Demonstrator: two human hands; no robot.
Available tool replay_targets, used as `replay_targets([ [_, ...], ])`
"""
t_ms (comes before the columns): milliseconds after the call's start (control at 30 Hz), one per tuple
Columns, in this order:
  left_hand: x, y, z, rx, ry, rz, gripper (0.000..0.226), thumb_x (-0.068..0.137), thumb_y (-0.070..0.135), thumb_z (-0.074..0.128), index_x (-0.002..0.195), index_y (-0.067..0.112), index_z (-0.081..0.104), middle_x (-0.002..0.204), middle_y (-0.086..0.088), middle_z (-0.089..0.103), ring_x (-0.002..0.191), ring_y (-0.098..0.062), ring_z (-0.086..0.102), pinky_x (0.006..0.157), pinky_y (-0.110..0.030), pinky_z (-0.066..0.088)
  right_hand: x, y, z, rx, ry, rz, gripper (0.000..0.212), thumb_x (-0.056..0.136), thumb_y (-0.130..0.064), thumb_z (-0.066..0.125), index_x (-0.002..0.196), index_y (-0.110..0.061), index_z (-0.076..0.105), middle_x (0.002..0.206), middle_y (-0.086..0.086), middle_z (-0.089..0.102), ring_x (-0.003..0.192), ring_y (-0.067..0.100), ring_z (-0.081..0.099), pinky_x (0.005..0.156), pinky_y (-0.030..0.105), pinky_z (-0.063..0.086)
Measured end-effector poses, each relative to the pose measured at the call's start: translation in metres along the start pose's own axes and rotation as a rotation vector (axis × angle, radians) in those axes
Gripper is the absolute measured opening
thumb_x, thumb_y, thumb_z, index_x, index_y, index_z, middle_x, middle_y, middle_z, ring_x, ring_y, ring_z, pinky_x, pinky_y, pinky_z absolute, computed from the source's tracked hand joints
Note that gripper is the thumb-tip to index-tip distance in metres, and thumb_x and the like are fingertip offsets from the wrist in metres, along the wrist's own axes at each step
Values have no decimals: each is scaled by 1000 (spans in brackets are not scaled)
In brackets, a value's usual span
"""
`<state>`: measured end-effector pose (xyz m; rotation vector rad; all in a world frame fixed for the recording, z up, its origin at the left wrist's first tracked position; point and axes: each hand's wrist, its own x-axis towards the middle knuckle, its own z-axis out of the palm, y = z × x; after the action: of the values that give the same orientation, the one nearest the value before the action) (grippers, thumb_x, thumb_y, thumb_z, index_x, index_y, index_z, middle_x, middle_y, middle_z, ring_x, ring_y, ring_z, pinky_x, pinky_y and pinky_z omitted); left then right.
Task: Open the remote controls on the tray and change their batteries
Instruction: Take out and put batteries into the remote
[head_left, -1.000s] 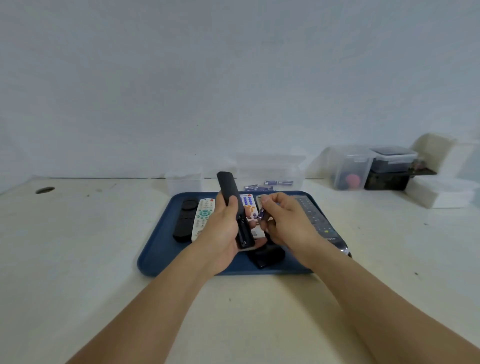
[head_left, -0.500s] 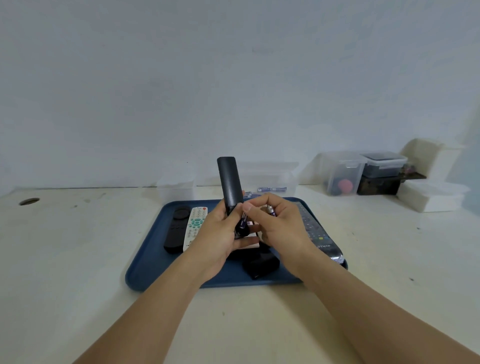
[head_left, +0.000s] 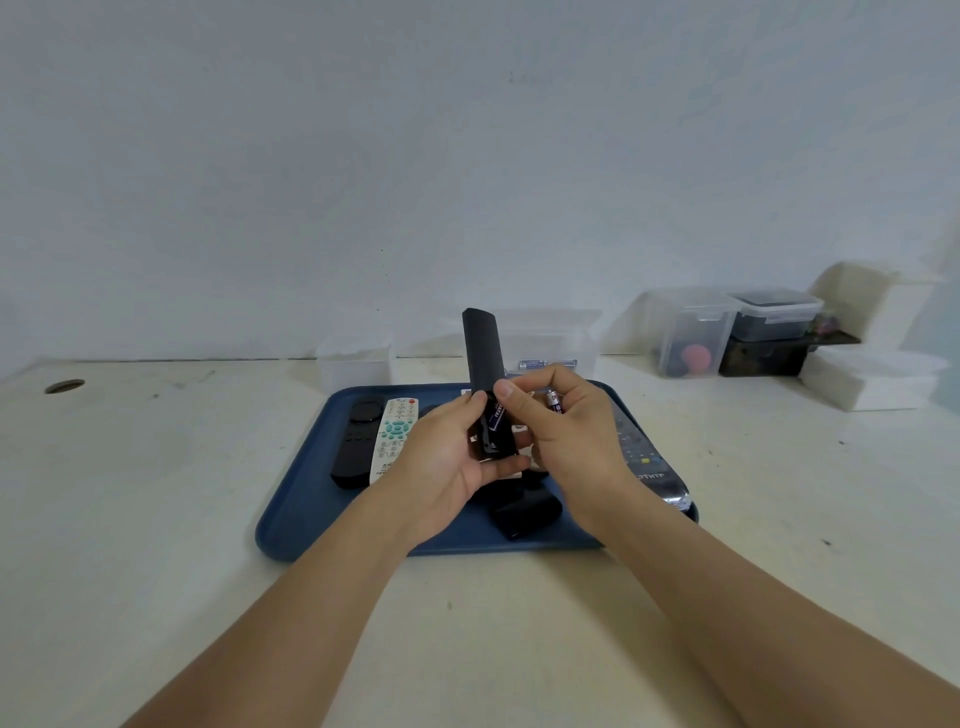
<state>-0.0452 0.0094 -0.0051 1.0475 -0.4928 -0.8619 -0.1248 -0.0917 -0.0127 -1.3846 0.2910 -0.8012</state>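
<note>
My left hand (head_left: 447, 452) grips a long black remote (head_left: 482, 353) upright above the blue tray (head_left: 296, 512), its open battery bay facing me. My right hand (head_left: 563, 431) presses a purple battery (head_left: 494, 415) into that bay with thumb and forefinger, and holds a second purple battery (head_left: 554, 401) between its other fingers. On the tray lie a black remote (head_left: 356, 447), a white remote (head_left: 395, 436) with teal buttons, a large dark remote (head_left: 647, 462) at the right, and a black cover piece (head_left: 527, 512) near the front.
Behind the tray stand a clear box (head_left: 550, 343) holding spare batteries and a small empty clear tub (head_left: 354, 361). Further right are lidded plastic containers (head_left: 693, 335), a dark box (head_left: 763, 356) and white foam blocks (head_left: 872, 382). A hole (head_left: 64, 386) marks the table's far left.
The remote has been tilted more upright and raised. My right hand brought the battery from beside the remote into its open bay. The view shifted slightly to the right.
</note>
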Motion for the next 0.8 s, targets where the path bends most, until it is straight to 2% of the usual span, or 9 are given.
replay_targets([
  [67,-1,-1,1,4,-3,13,38,110,21,35,126,0,62,104,-12,76,79,-19,74,66,-34,61,0,4,0,-15,-6,9,16,86,-19,77,88,-6,68,93,23,71,84,43,71,67,54,61],
  [133,-1,-3,2,3,19,24,36,110,20,35,126,2,62,107,-12,76,85,-18,75,69,-36,62,0,9,-1,-56,-12,-9,16,85,-18,79,86,-5,69,95,24,71,94,44,69,78,62,58],
  [200,-1,-4,2,-12,55,40,34,110,19,35,126,6,62,114,-14,74,94,-18,74,71,-37,61,1,10,-1,-123,-21,-67,14,84,-15,79,85,-4,70,92,22,72,93,38,70,84,57,57],
  [267,-1,-5,3,-32,86,49,33,111,18,34,126,7,61,119,-16,71,101,-21,72,71,-37,61,2,9,-1,-203,-23,-131,10,84,-14,79,83,-7,72,86,17,73,84,33,70,83,53,58],
  [333,-1,-5,4,-44,91,47,33,110,19,33,122,7,61,110,-16,72,95,-20,72,71,-39,61,1,9,-1,-297,-30,-198,6,83,-15,80,82,-14,74,80,8,75,80,30,71,80,50,58],
  [433,-3,-3,6,-53,76,33,30,109,24,39,110,8,64,86,-9,75,77,-16,74,71,-39,61,0,13,-3,-529,-38,-386,3,84,-21,79,86,-21,78,75,-5,74,73,18,71,71,43,58],
  [533,-3,-5,5,46,91,80,21,107,21,46,112,9,63,90,-8,73,78,-13,73,67,-37,60,1,11,-2,-745,-73,-497,18,87,-38,65,85,-24,77,69,-6,69,65,14,64,61,40,52],
  [667,-2,-6,1,115,120,93,26,109,22,41,117,6,60,97,-12,73,78,-14,74,63,-35,60,2,15,1,-702,-123,-453,10,84,-25,73,91,-28,80,73,-8,72,70,13,66,67,41,54],
  [800,-1,-3,-3,163,136,109,23,109,23,40,113,7,57,99,-13,72,79,-19,74,73,-41,62,2,18,0,-639,-104,-404,3,79,-21,82,82,-20,81,72,-6,73,72,16,68,70,44,56],
])
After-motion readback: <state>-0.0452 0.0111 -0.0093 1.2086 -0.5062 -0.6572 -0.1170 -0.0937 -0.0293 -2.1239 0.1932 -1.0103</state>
